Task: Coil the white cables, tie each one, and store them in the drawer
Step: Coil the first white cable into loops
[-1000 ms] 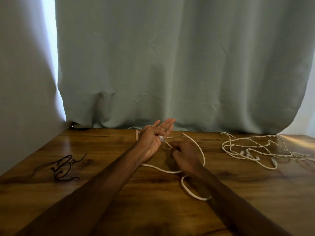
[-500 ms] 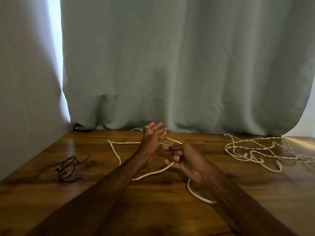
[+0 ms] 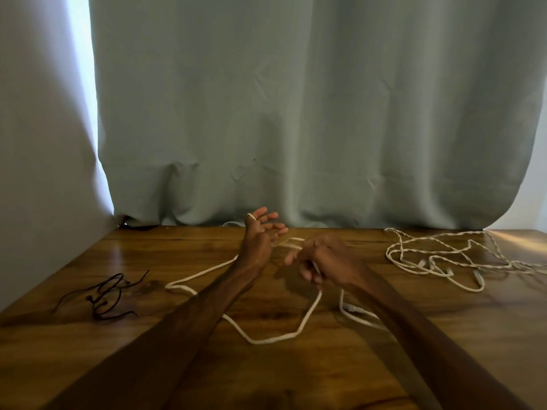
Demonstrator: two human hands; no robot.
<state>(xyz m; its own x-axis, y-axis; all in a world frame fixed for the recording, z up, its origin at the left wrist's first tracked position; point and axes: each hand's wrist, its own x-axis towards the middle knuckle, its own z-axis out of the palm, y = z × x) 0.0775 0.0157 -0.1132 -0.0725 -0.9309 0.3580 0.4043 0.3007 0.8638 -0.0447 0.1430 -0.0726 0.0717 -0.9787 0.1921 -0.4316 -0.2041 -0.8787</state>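
Looping over the thumb tip of my left hand (image 3: 257,241), the white cable (image 3: 272,340) crosses toward 3 o'clock into my right hand (image 3: 324,258). From my remote seat I read the left hand as spread: its fingers are straight and fanned, palm turned toward the right hand, and they close on nothing. Only the thumb carries the cable. The right hand's fingers are curled round the cable, and I cannot tell how tightly, because they are blurred.

Below the right hand the cable drops toward 6 o'clock and bends into a wide slack loop on the desk (image 3: 296,380). The loop passes under my left forearm, reaches a corner at about 9 o'clock of the hands, then climbs back toward the left wrist. A further stretch of it lies at 5 o'clock of the right hand, half hidden by my right forearm.

Well apart at 3 o'clock, a loose heap of twisted white cables (image 3: 430,259) sprawls on the desk toward its right edge. At 9 o'clock, just as far from the hands, a thin black cord (image 3: 103,294) lies in a small tangle. A pale green curtain (image 3: 310,113) hangs along the desk's 12 o'clock edge, and a plain wall (image 3: 38,143) closes the 9 o'clock side.
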